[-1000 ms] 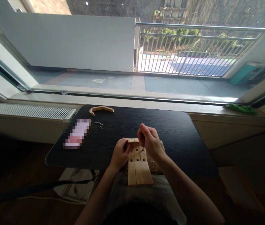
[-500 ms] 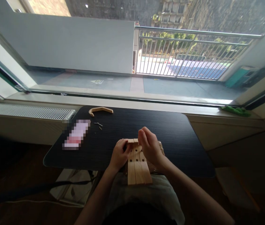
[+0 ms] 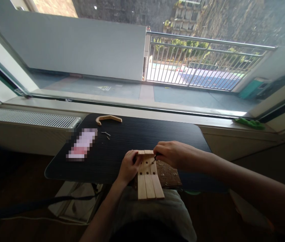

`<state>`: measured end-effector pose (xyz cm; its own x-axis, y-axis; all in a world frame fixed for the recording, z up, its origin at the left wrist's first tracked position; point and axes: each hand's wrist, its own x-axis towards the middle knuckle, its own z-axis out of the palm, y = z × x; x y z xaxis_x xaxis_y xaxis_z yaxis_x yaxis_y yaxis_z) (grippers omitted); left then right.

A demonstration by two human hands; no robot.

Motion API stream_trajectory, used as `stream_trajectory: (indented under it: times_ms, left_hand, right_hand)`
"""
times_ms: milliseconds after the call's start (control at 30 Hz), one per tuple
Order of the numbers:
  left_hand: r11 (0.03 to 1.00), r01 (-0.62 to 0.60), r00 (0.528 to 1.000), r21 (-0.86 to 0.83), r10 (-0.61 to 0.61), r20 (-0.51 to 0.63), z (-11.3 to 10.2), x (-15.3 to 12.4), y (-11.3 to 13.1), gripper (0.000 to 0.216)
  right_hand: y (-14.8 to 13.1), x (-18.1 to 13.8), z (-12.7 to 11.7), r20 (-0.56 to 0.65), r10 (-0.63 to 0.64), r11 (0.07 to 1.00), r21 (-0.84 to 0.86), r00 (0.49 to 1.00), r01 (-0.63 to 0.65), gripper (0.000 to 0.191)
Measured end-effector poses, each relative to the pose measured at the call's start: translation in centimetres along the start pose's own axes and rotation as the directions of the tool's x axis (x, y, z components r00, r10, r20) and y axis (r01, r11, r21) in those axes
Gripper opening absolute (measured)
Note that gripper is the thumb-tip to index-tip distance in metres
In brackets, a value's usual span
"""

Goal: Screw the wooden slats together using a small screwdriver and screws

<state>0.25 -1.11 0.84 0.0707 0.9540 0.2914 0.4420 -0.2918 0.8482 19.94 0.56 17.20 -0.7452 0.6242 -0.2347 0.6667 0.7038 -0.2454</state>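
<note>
A pale wooden piece of three slats side by side (image 3: 147,188), with rows of dark round holes, lies over the front edge of the table. My left hand (image 3: 128,166) grips its upper left side, thumb and fingers closed on the wood. My right hand (image 3: 169,153) is closed on a small dark tool (image 3: 155,157), apparently a hex key. Its lower end meets a hole in the right slat, where what looks like a screw head (image 3: 153,163) shows. Under the slats lies a rough brown board (image 3: 169,174), partly hidden.
A bent wooden piece (image 3: 109,117) lies at the table's back left. Several small metal parts (image 3: 105,133), probably screws, lie in front of it, beside a blurred pink paper (image 3: 83,144). The black table (image 3: 137,131) meets a windowsill; a radiator (image 3: 29,117) stands at left, a green cloth (image 3: 249,123) at right.
My right hand has swung right and turned sideways, and the forearm now reaches in from the right. The dark tool and brown board have come into sight. My left hand keeps its grip.
</note>
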Motion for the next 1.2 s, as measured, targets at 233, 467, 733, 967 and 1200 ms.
stream_trajectory:
  times_ms: [233,467,733,967,1200]
  left_hand:
    - [1.000,-0.006,1.000,-0.002,0.006,-0.017,0.1,-0.1,-0.4,0.014]
    - [1.000,-0.002,1.000,0.007,0.002,-0.006,0.2,0.0,-0.4,0.017]
    - [1.000,0.001,1.000,0.006,-0.001,0.008,0.2,0.0,-0.5,0.017]
    - [1.000,-0.015,1.000,0.000,0.015,-0.007,0.2,0.0,-0.3,0.017]
    - [1.000,-0.015,1.000,0.007,0.015,-0.012,0.3,0.0,-0.5,0.017]
  right_hand:
    - [-1.5,-0.1,-0.8,0.094,0.100,0.958,-0.279,0.991,-0.070,0.016]
    - [-2.6,1.0,-2.2,0.309,0.093,0.900,-0.432,0.947,0.052,0.020]
    - [-1.5,0.8,-0.9,0.094,0.071,0.982,-0.181,0.993,-0.053,0.016]
    - [-1.2,0.6,-1.5,0.166,0.128,0.982,-0.157,0.978,-0.102,0.012]
    - [-2.2,1.2,-2.3,0.189,0.100,0.981,-0.185,0.977,-0.065,0.011]
